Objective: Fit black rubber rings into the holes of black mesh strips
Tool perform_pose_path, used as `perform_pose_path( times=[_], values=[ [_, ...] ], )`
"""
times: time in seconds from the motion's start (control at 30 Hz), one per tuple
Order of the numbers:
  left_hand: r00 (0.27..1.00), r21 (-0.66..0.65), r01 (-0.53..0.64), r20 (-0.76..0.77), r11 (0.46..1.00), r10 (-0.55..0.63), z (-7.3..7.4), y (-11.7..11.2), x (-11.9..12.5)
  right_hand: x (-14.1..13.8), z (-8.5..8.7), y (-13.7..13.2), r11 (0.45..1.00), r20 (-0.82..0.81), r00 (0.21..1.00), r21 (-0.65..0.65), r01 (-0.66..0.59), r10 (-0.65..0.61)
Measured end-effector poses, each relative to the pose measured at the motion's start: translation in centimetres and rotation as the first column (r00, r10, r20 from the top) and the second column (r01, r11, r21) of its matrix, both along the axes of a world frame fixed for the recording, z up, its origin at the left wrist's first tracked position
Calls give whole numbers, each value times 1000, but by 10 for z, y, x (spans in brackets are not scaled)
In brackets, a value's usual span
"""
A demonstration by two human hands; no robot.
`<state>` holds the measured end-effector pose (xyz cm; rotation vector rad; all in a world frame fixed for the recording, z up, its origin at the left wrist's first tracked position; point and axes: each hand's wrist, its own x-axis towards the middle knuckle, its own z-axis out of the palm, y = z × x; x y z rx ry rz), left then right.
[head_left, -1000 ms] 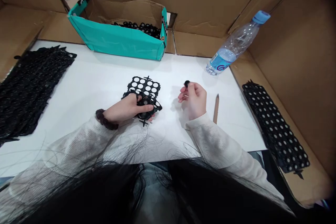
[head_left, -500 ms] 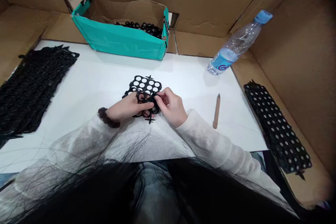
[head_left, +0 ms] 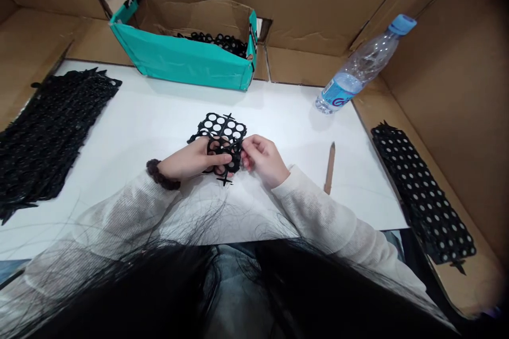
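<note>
A black plastic sheet with round holes (head_left: 218,127) is held low over the white table in front of me. Its near part is bent up or doubled over, and a small spiky tab sticks out toward me. My left hand (head_left: 194,159) is closed on this part from the left, thumb on top, other fingers partly hidden beneath. At the right edge, my right hand (head_left: 264,159) makes a pinch with thumb and forefinger on the sheet's rim. Whether a small loose bit is also between those fingertips is too fine to see.
A teal-sided cardboard box (head_left: 186,63) with black ringed pieces stands at the back. On the left lies a thick stack of black sheets (head_left: 51,132); another perforated stack (head_left: 421,185) is far right. A water bottle (head_left: 350,79) and a brown pointed stick (head_left: 330,168) lie rightward. Cardboard walls surround the table.
My right hand has shifted slightly right, its fingertips now at the sheet's outer edge rather than over it. My left hand keeps its hold, almost unmoved.
</note>
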<state>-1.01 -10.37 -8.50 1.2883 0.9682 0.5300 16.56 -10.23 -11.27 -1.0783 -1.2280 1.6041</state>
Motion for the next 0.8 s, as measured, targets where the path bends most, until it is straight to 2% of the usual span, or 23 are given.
perform_pose_path(
  times=[0.07,0.17,0.27,0.33,0.4,0.47,0.53,0.6,0.73,0.8],
  values=[
    [997,-40,-67,28,997,68,2,0,2,-2,1,-1,994,-34,993,0,113,-113],
    [995,-76,-94,39,993,97,1,0,2,1,1,4,979,-54,978,12,205,-204],
    [995,-98,-92,14,991,94,-4,1,-1,14,-1,15,906,-100,902,24,423,-419],
    [994,-96,-111,1,989,111,-6,2,-3,22,-1,18,865,-62,869,81,494,-491],
    [987,-79,-162,-11,984,162,-6,2,-3,23,0,15,871,63,889,240,429,-454],
    [976,-70,-219,-18,973,219,-5,1,-1,19,1,5,852,204,891,437,289,-406],
    [970,-73,-242,-4,967,243,-3,0,1,12,2,-4,822,307,883,552,139,-356],
    [968,-80,-249,24,965,251,-1,-1,3,7,2,-9,843,359,891,536,48,-279],
    [974,-40,-222,43,974,223,-2,-1,3,3,-1,-9,960,267,961,281,-14,-64],
    [980,1,-197,22,981,196,-4,-1,2,2,-1,-8,981,209,978,188,-40,0]
  ],
)
